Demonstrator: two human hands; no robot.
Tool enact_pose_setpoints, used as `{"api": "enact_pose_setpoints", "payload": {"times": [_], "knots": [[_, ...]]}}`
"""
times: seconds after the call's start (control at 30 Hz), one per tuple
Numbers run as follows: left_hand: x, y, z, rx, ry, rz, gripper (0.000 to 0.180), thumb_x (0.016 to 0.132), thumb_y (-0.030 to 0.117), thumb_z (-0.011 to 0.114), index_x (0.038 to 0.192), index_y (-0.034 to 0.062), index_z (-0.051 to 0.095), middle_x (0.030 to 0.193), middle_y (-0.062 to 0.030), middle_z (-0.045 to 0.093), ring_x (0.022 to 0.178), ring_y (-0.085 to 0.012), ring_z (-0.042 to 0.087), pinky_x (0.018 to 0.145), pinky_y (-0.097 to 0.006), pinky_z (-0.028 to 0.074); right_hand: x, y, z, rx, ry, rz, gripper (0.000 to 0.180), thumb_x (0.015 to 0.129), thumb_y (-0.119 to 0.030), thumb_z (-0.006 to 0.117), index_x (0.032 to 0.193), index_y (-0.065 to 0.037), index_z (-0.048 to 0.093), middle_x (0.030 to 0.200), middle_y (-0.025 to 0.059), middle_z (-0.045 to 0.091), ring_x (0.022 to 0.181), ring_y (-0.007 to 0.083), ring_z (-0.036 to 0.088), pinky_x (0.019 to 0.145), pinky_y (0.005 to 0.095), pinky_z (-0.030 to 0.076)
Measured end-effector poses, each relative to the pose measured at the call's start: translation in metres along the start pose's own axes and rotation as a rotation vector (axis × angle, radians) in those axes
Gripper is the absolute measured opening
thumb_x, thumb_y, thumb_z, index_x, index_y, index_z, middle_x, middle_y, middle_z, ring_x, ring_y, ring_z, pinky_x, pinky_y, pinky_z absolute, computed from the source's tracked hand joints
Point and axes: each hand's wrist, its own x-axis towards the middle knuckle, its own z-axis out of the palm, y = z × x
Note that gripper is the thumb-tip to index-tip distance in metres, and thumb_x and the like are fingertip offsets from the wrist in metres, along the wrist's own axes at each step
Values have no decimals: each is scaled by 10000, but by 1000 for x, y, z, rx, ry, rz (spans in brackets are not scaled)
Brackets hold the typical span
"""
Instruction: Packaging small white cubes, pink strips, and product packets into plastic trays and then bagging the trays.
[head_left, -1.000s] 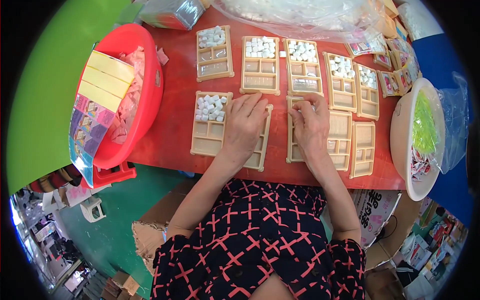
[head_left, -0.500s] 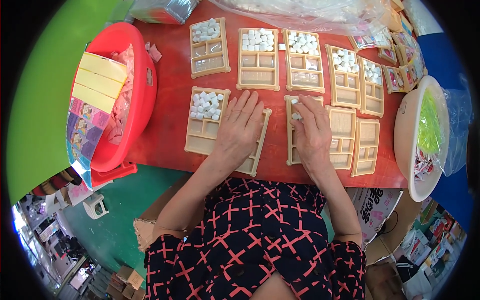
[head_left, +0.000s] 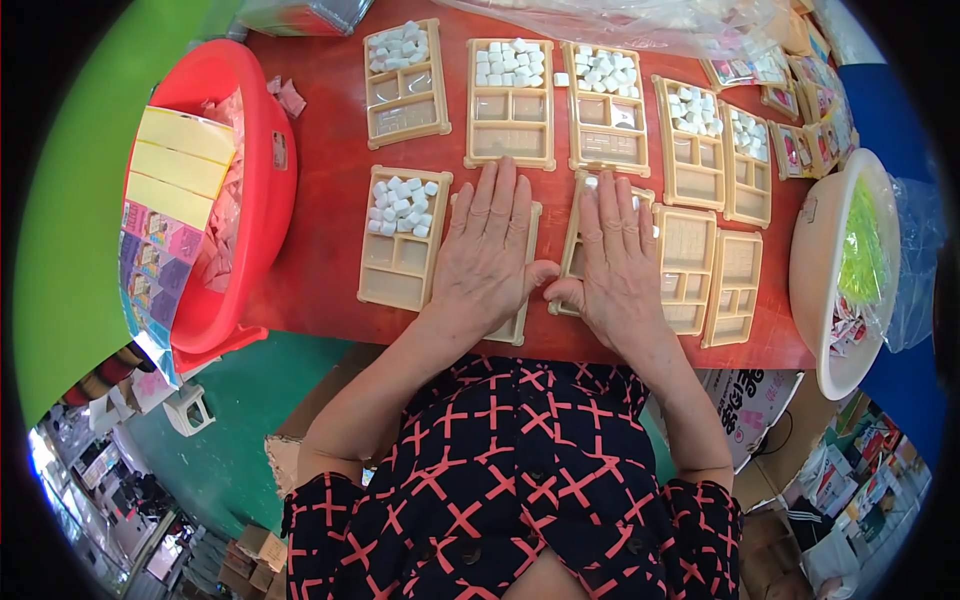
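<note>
My left hand (head_left: 482, 255) lies flat, fingers stretched forward, over a tan compartment tray (head_left: 514, 328) that it mostly covers. Beside it, my right hand (head_left: 617, 255) is also laid out flat, over another tan tray (head_left: 573, 246). A few small white marshmallow-like cubes peek out around its fingers at that tray's far end. The two thumbs point toward each other with a small gap between. Left of my left hand, a tray (head_left: 393, 289) has white cubes (head_left: 402, 206) heaped in its large far compartment. What lies under my palms is hidden.
A row of similar trays (head_left: 510, 104) with white cubes stands farther back; a loose cube (head_left: 561, 79) sits between two. Trays without cubes (head_left: 733, 290) are right of my hand. A red basin (head_left: 272, 215) with pink packets stands left, a cream basin (head_left: 806, 270) right.
My right hand has gone from curled fingers at the tray's cubes to lying flat with fingers straight. That tray now sits tilted. My left hand's thumb has come out to the side.
</note>
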Motion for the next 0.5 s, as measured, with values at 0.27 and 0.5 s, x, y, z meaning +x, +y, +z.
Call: {"api": "enact_pose_setpoints", "payload": {"times": [0.27,0.5], "knots": [[-3,-5,-3,13,28,40,774,838,579,286,1350,0,238,1428,-200,142,1337,-326,93,1072,-471,51,-15,31,-20,405,366,199,448,700,-103,686,1127,-87,555,1165,150,461,1081,327,440,917,387,378],[-10,-5,-13,-145,122,1,725,872,564,237,1348,17,258,1422,-201,159,1332,-350,99,1064,-484,61,-6,41,-24,31,310,214,198,655,15,667,840,-43,628,899,90,519,826,253,473,720,350,414]]}}
